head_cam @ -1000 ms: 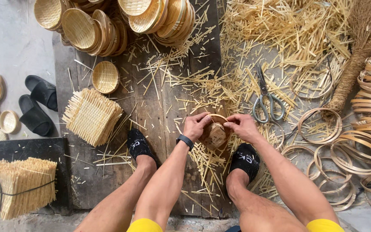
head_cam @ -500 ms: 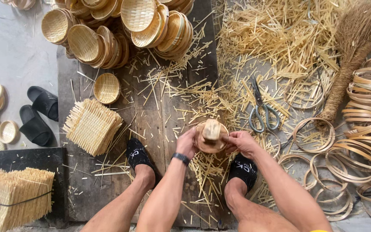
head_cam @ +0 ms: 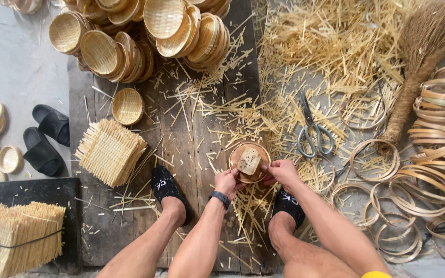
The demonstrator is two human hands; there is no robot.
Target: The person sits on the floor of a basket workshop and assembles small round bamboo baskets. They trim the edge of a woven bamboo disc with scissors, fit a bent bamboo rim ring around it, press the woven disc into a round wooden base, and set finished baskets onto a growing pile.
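Note:
A small round wooden mould (head_cam: pixel 250 162) with a block-shaped handle on top sits between my feet on the dark planks. My left hand (head_cam: pixel 227 183) grips its near left rim; a dark band is on that wrist. My right hand (head_cam: pixel 283 172) grips the near right rim. Both hands are closed around the mould, and bamboo splinters lie beneath it. What lies under the mould is hidden.
Stacked woven bamboo baskets (head_cam: pixel 145 36) at the top, one single basket (head_cam: pixel 127 106), a pile of square woven mats (head_cam: pixel 110 152), a tied mat bundle (head_cam: pixel 16 242). Scissors (head_cam: pixel 312 131), a broom (head_cam: pixel 418 77), bamboo hoops (head_cam: pixel 428 170) to the right. Black slippers (head_cam: pixel 47 139) at left.
The mould has turned so its flat top and handle face up more plainly. My hands have shifted to its near rim. The view has tilted slightly toward the baskets.

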